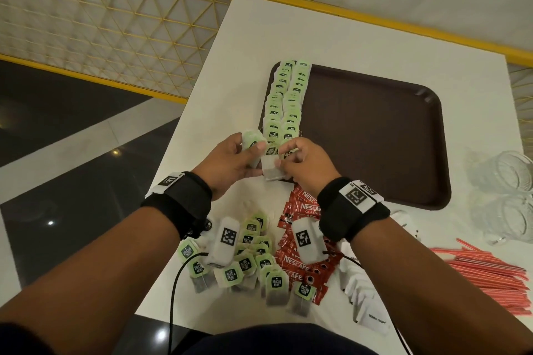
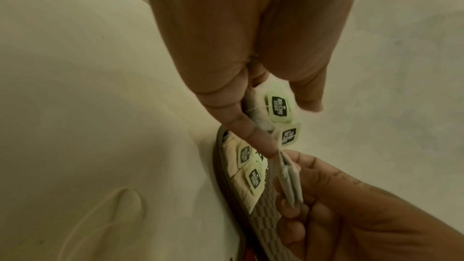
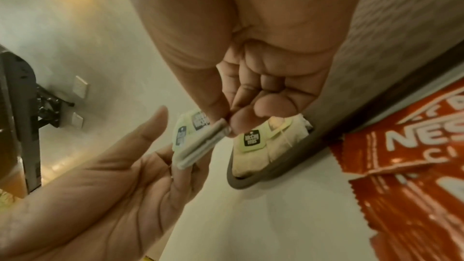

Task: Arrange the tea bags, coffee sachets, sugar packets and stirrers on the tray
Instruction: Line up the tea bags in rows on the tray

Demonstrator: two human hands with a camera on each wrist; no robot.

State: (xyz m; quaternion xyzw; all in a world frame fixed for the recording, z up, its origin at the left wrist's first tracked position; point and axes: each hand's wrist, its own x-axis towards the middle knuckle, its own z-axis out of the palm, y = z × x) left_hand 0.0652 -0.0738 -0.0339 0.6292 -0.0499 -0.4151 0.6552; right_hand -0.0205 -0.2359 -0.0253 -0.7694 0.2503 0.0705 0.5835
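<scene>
Both hands busy with tea bags at the tray's near-left corner.

Left hand (image 1: 230,164) clutches a small stack (image 1: 252,141); right hand (image 1: 305,164) pinches one bag (image 1: 271,171). On the tray (image 1: 375,135), two rows (image 1: 284,104) run toward 12 o'clock; sachets (image 1: 300,265) and stirrers (image 1: 490,274) lie at 5.

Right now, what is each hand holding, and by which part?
Left hand grips a small stack of tea bags around its sides. Right hand pinches one tea bag by its top edge.

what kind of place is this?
Probably a café or hotel refreshment area: a brown serving tray on a white table, bulk Nescafe sachets, red stirrers, glassware, yellow mesh railing behind.
</scene>
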